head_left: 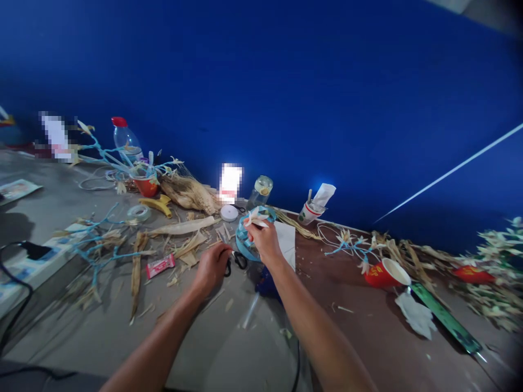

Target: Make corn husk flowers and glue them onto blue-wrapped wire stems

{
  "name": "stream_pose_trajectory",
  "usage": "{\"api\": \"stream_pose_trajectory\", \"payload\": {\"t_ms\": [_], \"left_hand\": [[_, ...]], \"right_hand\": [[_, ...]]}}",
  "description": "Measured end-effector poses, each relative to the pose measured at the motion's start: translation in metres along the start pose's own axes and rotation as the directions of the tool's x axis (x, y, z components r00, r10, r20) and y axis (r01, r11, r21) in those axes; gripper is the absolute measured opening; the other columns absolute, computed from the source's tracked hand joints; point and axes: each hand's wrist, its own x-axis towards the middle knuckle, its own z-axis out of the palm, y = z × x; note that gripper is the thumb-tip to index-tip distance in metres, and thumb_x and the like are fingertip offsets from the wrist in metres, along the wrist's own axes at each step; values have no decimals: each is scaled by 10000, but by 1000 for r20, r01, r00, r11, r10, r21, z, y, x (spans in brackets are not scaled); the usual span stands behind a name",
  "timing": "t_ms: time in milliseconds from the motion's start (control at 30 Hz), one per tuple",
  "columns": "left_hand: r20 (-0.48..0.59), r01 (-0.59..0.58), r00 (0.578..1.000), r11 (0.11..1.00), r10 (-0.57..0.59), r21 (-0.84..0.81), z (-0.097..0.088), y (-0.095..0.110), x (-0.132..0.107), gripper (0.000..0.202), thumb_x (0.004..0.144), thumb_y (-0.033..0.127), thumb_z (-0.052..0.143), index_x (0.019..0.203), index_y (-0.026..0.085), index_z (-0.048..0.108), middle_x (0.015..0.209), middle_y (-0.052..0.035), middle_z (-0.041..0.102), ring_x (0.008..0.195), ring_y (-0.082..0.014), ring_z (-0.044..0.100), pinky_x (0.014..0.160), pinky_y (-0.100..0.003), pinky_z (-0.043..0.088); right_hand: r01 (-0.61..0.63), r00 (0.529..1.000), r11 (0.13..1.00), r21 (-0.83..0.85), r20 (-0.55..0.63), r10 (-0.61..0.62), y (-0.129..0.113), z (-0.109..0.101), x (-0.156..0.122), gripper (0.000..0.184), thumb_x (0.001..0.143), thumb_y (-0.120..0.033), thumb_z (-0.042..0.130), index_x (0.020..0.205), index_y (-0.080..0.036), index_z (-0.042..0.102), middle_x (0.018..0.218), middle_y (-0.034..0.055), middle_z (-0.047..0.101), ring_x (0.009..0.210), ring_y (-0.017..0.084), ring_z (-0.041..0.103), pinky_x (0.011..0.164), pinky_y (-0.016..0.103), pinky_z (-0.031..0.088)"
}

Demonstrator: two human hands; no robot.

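One white husk flower (257, 219), lying roughly nine-to-three, was pinched in the right hand (263, 238), two o'clock from the left hand (213, 265), beside black-handled scissors (237, 256), its hold on them unclear.

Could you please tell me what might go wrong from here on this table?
First, the black-handled scissors lie right by the fingers of the left hand, so a careless movement might nick a finger. Second, the white flower pinched in the right hand looks thin, and a firm squeeze could crease it. Third, the blue stems lie close by the power strip and might get snagged or bent if that strip shifts.
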Motion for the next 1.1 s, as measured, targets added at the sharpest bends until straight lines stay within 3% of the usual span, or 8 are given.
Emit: {"api": "stream_pose_trajectory", "payload": {"t_ms": [133, 233, 433, 767, 1100], "left_hand": [[-20, -121, 992, 992, 121, 36, -2, 5, -2, 125, 721, 223, 567, 697, 199, 688, 680, -45, 620, 627, -166, 528, 607, -260, 392], [-28, -188, 981, 976, 192, 110, -3, 6, -3, 164, 756, 203, 530, 737, 202, 693, 743, -64, 632, 708, -189, 562, 675, -289, 415], [73, -162, 986, 960, 148, 228, -2, 2, -3, 201, 800, 191, 471, 777, 192, 671, 760, -59, 631, 747, -197, 581, 705, -303, 428], [148, -195, 977, 930, 155, 310, 0, 2, -6, 289, 891, 261, 378, 832, 165, 645, 796, -81, 612, 760, -192, 569, 707, -300, 436], [139, -201, 977, 928, 164, 314, -1, 1, -6, 265, 865, 239, 402, 815, 173, 653, 787, -82, 625, 747, -191, 576, 700, -307, 446]], "right_hand": [[3, 1000, 977, -211, -10, -5, 0, 5, 42, 205, 672, -339, 587, 738, -159, 662, 414, -57, 488, 397, 115, 456, 462, 233, 372], [-7, 1000, 884, -467, -14, 1, 5, 13, 73, 211, 703, -326, 566, 778, -165, 680, 455, -37, 553, 446, 133, 535, 517, 232, 424], [15, 1000, 797, -603, 9, -12, 23, 33, 111, 144, 701, -258, 593, 747, -164, 692, 618, 16, 671, 615, 151, 625, 642, 224, 465], [8, 1000, 712, -702, 18, 6, 55, 49, 123, 184, 726, -250, 582, 850, -183, 699, 864, 55, 717, 843, 183, 654, 715, 219, 459], [73, 993, 669, -740, 119, 23, 51, 49, 120, 159, 671, -208, 614, 795, -144, 690, 757, 38, 682, 728, 167, 617, 676, 233, 448]]}}
